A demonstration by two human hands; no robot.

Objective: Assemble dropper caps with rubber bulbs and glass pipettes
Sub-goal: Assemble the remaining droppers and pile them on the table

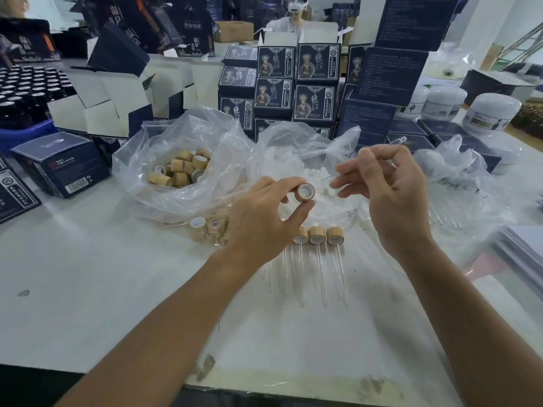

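Left hand (261, 221) pinches a bamboo dropper cap (305, 191), white liner facing up, above table (88, 289) centre. Right hand (390, 195) pinches a glass pipette (393, 143). Finished droppers (317, 254) lie below the hands. Clear bag (164, 160) holds loose bamboo caps (182, 170). Navy cartons (296, 80) at the far edge; print unreadable.

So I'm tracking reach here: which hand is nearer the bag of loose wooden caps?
Left. The left hand, pinching a cap, sits just right of the bag; the right hand, holding a glass pipette, is farther right.
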